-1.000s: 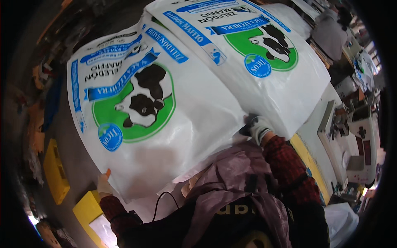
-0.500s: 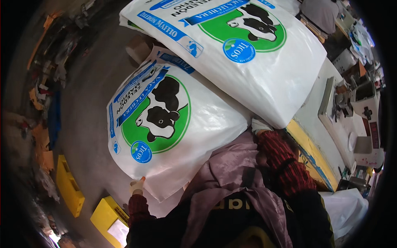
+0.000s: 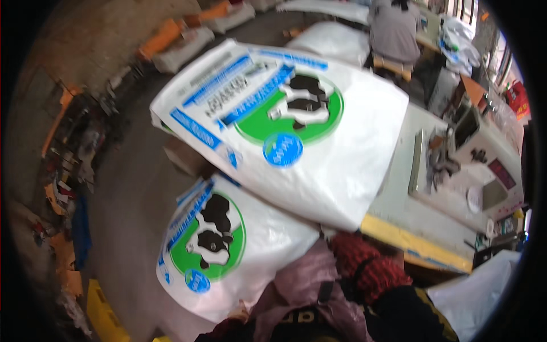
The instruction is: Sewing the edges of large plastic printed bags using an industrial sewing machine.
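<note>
A printed white sack [image 3: 268,256] with a cow's head in a green oval lies across my lap, slanting down to the left. At its lower edge, close to my body, is my left hand [image 3: 240,311]; only blurred fingers show there, so their grip is unclear. My right arm, in a dark red knitted sleeve, reaches to the sack's right corner. The right hand itself is hidden by the sacks and the cuff. Above, partly overlapping the first sack, a pile of matching white sacks [image 3: 364,131] rests against the worktable's edge.
On the right a white sewing machine [image 3: 478,165] stands on a pale worktable [image 3: 393,188] with a worn yellow edge. White sheeting [image 3: 478,296] lies at the lower right. A seated person [image 3: 394,31] is farther off. Yellow objects [image 3: 102,313] are on the floor, with scraps along the left.
The view has shifted, so the pile and machine appear lower and more to the left. My left hand has come in toward my body, along the sack's lower edge. My right hand has become hidden.
</note>
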Action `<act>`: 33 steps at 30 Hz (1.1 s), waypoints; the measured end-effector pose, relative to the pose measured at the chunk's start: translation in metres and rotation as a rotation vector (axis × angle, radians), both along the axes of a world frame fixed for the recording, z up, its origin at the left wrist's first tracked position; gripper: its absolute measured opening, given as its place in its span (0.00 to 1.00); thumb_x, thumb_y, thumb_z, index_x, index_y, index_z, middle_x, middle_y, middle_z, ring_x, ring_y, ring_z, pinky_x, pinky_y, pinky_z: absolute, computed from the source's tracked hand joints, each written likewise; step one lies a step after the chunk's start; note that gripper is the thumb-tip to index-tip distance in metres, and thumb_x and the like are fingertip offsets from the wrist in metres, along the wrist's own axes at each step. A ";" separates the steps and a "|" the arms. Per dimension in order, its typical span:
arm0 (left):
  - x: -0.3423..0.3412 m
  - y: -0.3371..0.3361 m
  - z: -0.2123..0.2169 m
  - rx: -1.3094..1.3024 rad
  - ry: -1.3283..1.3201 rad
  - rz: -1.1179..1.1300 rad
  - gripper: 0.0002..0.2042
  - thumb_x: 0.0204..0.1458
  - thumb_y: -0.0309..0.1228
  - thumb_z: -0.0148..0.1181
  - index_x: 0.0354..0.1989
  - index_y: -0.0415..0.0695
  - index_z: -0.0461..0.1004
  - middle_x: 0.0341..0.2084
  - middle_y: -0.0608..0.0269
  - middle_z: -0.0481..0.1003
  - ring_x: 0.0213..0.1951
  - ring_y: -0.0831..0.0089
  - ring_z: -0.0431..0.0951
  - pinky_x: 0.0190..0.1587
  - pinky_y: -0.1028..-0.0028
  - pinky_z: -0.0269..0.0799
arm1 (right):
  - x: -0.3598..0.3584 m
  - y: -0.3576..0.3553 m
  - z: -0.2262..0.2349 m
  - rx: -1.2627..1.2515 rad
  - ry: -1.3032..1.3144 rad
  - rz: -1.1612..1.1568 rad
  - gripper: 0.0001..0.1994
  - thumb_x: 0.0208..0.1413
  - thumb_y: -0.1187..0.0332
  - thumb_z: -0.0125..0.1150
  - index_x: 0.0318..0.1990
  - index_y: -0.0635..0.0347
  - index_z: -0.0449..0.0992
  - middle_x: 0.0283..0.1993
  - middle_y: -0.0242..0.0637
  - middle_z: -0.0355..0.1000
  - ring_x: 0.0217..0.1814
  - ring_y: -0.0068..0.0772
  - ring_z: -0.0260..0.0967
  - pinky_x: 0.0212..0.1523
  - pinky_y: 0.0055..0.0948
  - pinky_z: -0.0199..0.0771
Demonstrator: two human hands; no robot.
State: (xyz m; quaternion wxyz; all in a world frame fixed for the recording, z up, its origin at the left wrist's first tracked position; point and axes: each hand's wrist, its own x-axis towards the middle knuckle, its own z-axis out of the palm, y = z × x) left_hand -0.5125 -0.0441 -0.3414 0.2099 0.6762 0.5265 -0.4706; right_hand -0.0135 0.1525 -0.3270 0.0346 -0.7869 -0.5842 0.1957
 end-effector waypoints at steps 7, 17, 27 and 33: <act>0.075 0.150 0.061 0.087 -0.654 -0.292 0.23 0.50 0.51 0.46 0.24 0.42 0.74 0.21 0.50 0.75 0.26 0.53 0.75 0.32 0.59 0.68 | -0.012 -0.020 0.020 -0.066 0.076 0.035 0.20 0.50 0.50 0.47 0.40 0.55 0.73 0.38 0.50 0.72 0.39 0.55 0.69 0.40 0.43 0.68; 0.484 0.254 0.258 0.987 -1.542 -0.491 0.26 0.44 0.35 0.60 0.51 0.38 0.63 0.40 0.46 0.71 0.44 0.52 0.70 0.43 0.66 0.68 | 0.005 -0.092 0.060 -0.078 0.287 -0.036 0.21 0.50 0.48 0.48 0.40 0.55 0.72 0.38 0.51 0.71 0.40 0.55 0.69 0.40 0.42 0.68; 0.533 0.305 0.214 0.899 -1.723 0.117 0.12 0.46 0.36 0.61 0.19 0.41 0.71 0.14 0.56 0.69 0.17 0.69 0.66 0.23 0.71 0.63 | 0.051 -0.124 0.206 -0.218 0.766 -0.111 0.24 0.48 0.45 0.52 0.42 0.57 0.72 0.41 0.50 0.71 0.44 0.53 0.68 0.44 0.39 0.67; 0.514 0.313 0.223 0.430 -1.656 0.784 0.11 0.46 0.32 0.58 0.19 0.38 0.70 0.12 0.73 0.63 0.18 0.81 0.59 0.21 0.75 0.54 | 0.095 -0.101 0.203 0.738 0.989 -0.386 0.11 0.52 0.67 0.55 0.40 0.65 0.70 0.28 0.32 0.69 0.25 0.20 0.64 0.28 0.20 0.65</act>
